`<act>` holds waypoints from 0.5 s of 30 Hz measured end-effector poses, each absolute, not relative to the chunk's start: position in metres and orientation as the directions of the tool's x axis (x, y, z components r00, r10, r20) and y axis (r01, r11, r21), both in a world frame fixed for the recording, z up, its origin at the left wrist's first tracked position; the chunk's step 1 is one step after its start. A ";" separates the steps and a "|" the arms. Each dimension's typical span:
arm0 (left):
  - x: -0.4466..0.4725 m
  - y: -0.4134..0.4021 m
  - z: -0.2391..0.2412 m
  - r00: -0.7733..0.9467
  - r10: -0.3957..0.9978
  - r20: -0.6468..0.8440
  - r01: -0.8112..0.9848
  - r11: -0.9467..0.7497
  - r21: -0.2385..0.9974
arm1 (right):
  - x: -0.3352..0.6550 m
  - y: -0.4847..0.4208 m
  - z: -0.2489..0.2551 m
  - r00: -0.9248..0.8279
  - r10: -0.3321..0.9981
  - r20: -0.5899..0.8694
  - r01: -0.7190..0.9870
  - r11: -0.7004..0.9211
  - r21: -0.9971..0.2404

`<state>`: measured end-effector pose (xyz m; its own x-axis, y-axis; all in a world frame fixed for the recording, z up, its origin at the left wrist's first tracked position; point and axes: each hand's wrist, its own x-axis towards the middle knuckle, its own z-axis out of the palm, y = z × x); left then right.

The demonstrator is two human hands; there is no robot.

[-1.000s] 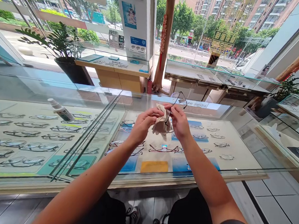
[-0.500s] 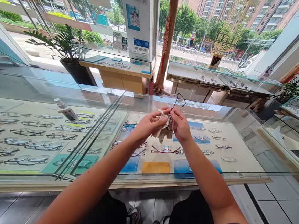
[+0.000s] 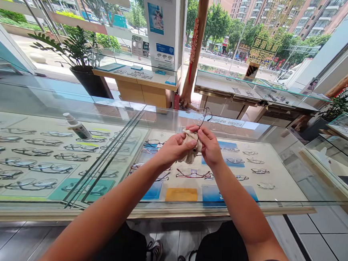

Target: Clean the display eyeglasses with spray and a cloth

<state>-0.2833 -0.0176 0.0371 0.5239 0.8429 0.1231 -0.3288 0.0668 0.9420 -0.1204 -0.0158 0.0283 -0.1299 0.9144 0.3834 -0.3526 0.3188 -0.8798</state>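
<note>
Both of my hands meet above the glass display case. My left hand (image 3: 175,147) is closed around a crumpled beige cloth (image 3: 187,155), which wraps over the lower part of a pair of eyeglasses (image 3: 204,117). My right hand (image 3: 210,147) pinches the thin dark frame of the eyeglasses near the bridge. One clear lens and a temple stick up above my fingers; the other lens is mostly hidden by the cloth and my fingers.
A white spray bottle (image 3: 77,127) stands on the glass top to the left. Inside the glass case (image 3: 290,184) lie rows of eyeglasses and a yellow cloth-like piece (image 3: 181,194). Potted plants (image 3: 89,77) and more display counters (image 3: 138,79) stand by the window.
The cloth has been drawn up around the lower lens, covering more of it. The eyeglasses have tilted slightly and shifted a little left. My right hand has barely moved.
</note>
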 end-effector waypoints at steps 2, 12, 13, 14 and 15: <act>-0.282 -0.018 0.036 0.509 0.851 0.127 -0.330 0.056 0.942 | -0.120 -0.015 0.026 -0.142 0.929 0.341 -0.331 0.280 -0.901; -0.279 -0.019 0.035 0.407 0.904 0.133 -0.368 0.029 0.929 | -0.123 -0.020 0.025 -0.196 0.901 0.386 -0.240 0.338 -0.910; -0.279 -0.019 0.035 0.394 0.909 0.134 -0.362 0.020 0.932 | -0.123 -0.019 0.025 -0.185 0.892 0.412 -0.228 0.369 -0.901; -0.279 -0.018 0.035 0.385 0.913 0.135 -0.356 0.012 0.935 | -0.122 -0.018 0.025 -0.169 0.886 0.433 -0.220 0.394 -0.892; -0.278 -0.018 0.035 0.380 0.915 0.138 -0.349 0.004 0.937 | -0.122 -0.017 0.025 -0.154 0.884 0.441 -0.219 0.405 -0.888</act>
<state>-0.2784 -0.0182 0.0348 0.3797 0.9148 0.1380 -0.3495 0.0037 0.9369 -0.1216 -0.0173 0.0253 -0.1545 0.8840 0.4413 -0.2194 0.4048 -0.8877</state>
